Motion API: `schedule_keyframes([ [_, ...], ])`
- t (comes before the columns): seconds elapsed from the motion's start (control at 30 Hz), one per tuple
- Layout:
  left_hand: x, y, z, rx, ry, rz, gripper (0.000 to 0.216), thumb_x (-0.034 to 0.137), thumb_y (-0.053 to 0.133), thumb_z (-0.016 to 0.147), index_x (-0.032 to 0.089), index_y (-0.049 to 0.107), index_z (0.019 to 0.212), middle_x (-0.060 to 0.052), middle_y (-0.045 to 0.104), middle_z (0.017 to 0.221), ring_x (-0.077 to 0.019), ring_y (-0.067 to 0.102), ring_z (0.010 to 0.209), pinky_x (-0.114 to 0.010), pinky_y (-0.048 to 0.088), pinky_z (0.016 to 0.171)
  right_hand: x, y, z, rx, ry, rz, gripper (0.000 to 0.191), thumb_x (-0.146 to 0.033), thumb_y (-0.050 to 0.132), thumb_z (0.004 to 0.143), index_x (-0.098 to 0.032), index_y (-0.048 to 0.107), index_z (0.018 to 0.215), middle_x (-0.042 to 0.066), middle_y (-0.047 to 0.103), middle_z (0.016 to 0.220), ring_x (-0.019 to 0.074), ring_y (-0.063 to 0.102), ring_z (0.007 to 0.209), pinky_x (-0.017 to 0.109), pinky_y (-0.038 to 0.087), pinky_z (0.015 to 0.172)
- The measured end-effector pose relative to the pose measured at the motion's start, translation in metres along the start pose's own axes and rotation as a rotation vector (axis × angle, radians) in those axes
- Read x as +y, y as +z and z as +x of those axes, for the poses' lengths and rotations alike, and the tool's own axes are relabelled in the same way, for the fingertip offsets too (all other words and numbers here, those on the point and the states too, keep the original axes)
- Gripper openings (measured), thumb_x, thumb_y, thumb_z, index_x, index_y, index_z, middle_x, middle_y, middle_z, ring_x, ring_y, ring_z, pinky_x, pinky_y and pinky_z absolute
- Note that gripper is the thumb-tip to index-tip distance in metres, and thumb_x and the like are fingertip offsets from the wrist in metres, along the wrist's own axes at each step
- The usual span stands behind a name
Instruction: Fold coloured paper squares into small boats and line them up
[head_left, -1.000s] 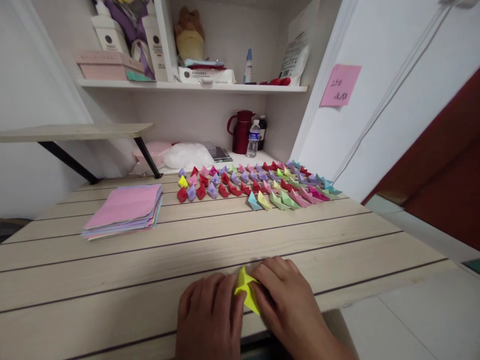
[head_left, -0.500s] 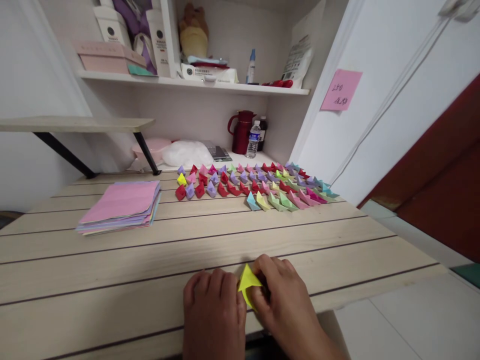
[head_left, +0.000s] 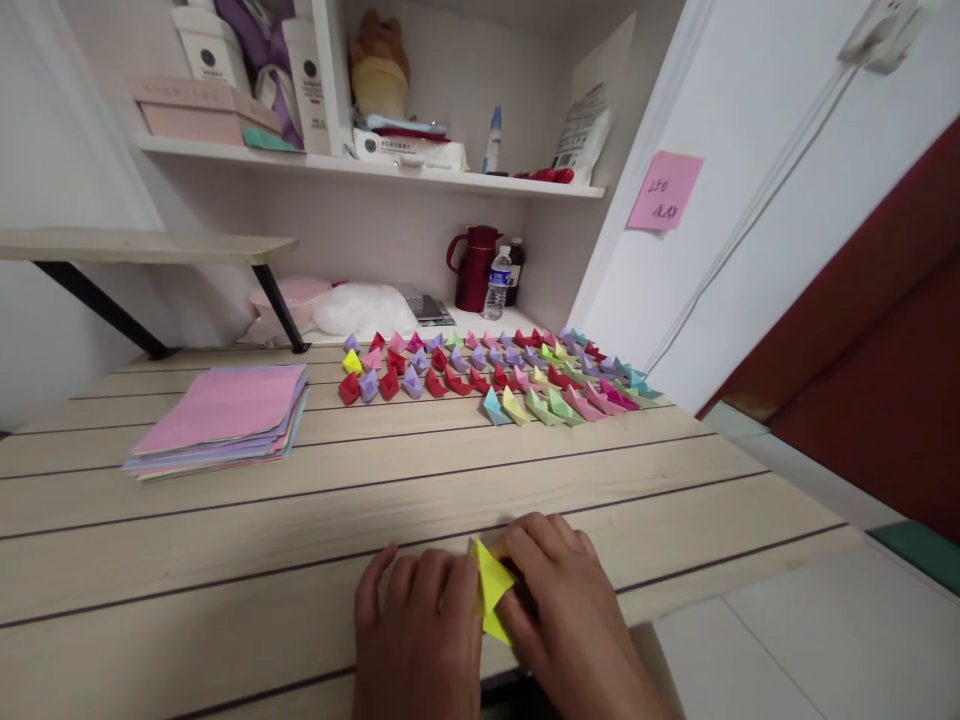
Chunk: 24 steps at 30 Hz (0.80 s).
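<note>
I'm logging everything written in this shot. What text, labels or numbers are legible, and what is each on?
Pink sticky note on the white wall: handwriting, perhaps "250" with a second line below; not surely legible.
White bottles on the shelf: round dark logo and small print, too small to read.
White flat pack on the shelf: a printed line, blurred.
White bag: printing, unreadable.
Water bottle: label unreadable.

Lower part of the yellow folded paper (head_left: 489, 592) behind both hands, wrists beyond the bottom edge.

Pink sticky note (head_left: 664, 190) on wall: handwritten "250", second line illegible.
</note>
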<state>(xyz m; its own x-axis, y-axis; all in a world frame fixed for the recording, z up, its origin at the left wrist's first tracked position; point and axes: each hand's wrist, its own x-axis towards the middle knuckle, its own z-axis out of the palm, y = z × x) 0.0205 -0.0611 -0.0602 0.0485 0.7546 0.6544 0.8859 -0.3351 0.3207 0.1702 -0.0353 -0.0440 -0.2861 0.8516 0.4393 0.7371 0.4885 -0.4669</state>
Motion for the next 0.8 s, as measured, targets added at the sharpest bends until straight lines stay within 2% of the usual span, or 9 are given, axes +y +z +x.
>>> schedule_keyframes([
  [0.07, 0.002, -0.001, 0.001, -0.015, 0.02, 0.022, 0.024, 0.015, 0.044, 0.091, 0.028, 0.064, 0.093, 0.003, 0.069, 0.081, -0.0197, 0.062, 0.081, -0.044, 0.029, 0.105, 0.002, -0.003, -0.003, -0.004, -0.04, 0.056, 0.043, -0.002, 0.052, 0.07, -0.026, 0.057, 0.106, 0.004, 0.064, 0.101, 0.0259, 0.054, 0.089, 0.038, 0.038, 0.075],
  [0.1, 0.004, -0.002, 0.002, -0.018, 0.038, 0.042, 0.024, 0.016, 0.044, 0.092, 0.028, 0.065, 0.092, 0.003, 0.068, 0.08, -0.0194, 0.062, 0.079, -0.045, 0.028, 0.106, 0.004, -0.005, -0.005, -0.004, -0.063, 0.077, 0.044, -0.001, 0.051, 0.072, -0.026, 0.056, 0.109, 0.004, 0.063, 0.104, 0.0254, 0.055, 0.091, 0.038, 0.04, 0.075],
  [0.23, 0.007, -0.002, 0.004, -0.024, 0.11, 0.081, 0.03, 0.022, 0.038, 0.097, 0.026, 0.068, 0.094, 0.002, 0.067, 0.079, -0.0192, 0.06, 0.077, -0.045, 0.026, 0.109, 0.011, -0.012, -0.014, 0.025, -0.124, 0.044, 0.032, -0.007, 0.053, 0.081, -0.026, 0.056, 0.107, 0.004, 0.062, 0.103, 0.0247, 0.056, 0.091, 0.038, 0.045, 0.075],
  [0.33, 0.006, -0.002, 0.005, -0.024, 0.113, 0.068, 0.031, 0.024, 0.037, 0.098, 0.026, 0.069, 0.098, 0.002, 0.069, 0.082, -0.019, 0.061, 0.079, -0.045, 0.027, 0.108, 0.015, -0.011, -0.022, 0.153, -0.086, -0.011, 0.054, -0.01, 0.055, 0.083, -0.023, 0.045, 0.134, 0.01, 0.051, 0.125, 0.0264, 0.052, 0.11, 0.039, 0.049, 0.085],
  [0.4, 0.004, -0.002, 0.005, -0.028, 0.114, 0.066, 0.031, 0.024, 0.038, 0.098, 0.027, 0.069, 0.099, 0.002, 0.069, 0.083, -0.0191, 0.061, 0.079, -0.045, 0.028, 0.108, 0.017, -0.008, -0.027, 0.242, -0.078, -0.021, 0.062, -0.01, 0.055, 0.084, -0.021, 0.037, 0.142, 0.013, 0.042, 0.133, 0.0269, 0.047, 0.12, 0.038, 0.049, 0.09],
  [0.47, 0.003, -0.001, 0.005, -0.033, 0.127, 0.069, 0.031, 0.023, 0.038, 0.098, 0.027, 0.069, 0.099, 0.002, 0.069, 0.083, -0.0192, 0.061, 0.079, -0.045, 0.029, 0.107, 0.018, -0.002, -0.031, 0.31, -0.1, -0.002, 0.055, -0.01, 0.056, 0.085, -0.021, 0.04, 0.136, 0.013, 0.042, 0.127, 0.0262, 0.048, 0.116, 0.038, 0.05, 0.088],
  [0.6, 0.001, 0.0, 0.003, -0.041, 0.15, 0.097, 0.029, 0.015, 0.042, 0.095, 0.027, 0.068, 0.101, 0.002, 0.069, 0.083, -0.0192, 0.061, 0.08, -0.045, 0.029, 0.106, 0.017, 0.004, -0.033, 0.403, -0.126, 0.006, 0.032, -0.013, 0.061, 0.086, -0.02, 0.047, 0.115, 0.009, 0.049, 0.106, 0.0235, 0.052, 0.093, 0.037, 0.05, 0.073],
  [0.7, -0.001, 0.001, 0.003, -0.049, 0.165, 0.09, 0.03, 0.011, 0.044, 0.091, 0.027, 0.067, 0.101, 0.002, 0.069, 0.085, -0.0192, 0.06, 0.081, -0.045, 0.03, 0.106, 0.014, 0.0, -0.029, 0.304, -0.126, -0.015, 0.022, -0.013, 0.059, 0.088, -0.021, 0.054, 0.107, 0.007, 0.055, 0.099, 0.0235, 0.053, 0.086, 0.038, 0.046, 0.07],
  [0.8, -0.005, 0.0, 0.005, -0.052, 0.184, 0.069, 0.033, 0.009, 0.044, 0.089, 0.027, 0.066, 0.104, 0.002, 0.069, 0.085, -0.0186, 0.061, 0.081, -0.044, 0.029, 0.106, 0.011, -0.006, -0.023, 0.198, -0.173, 0.015, 0.023, -0.008, 0.056, 0.089, -0.022, 0.06, 0.107, 0.005, 0.063, 0.096, 0.0234, 0.055, 0.087, 0.039, 0.042, 0.073],
])
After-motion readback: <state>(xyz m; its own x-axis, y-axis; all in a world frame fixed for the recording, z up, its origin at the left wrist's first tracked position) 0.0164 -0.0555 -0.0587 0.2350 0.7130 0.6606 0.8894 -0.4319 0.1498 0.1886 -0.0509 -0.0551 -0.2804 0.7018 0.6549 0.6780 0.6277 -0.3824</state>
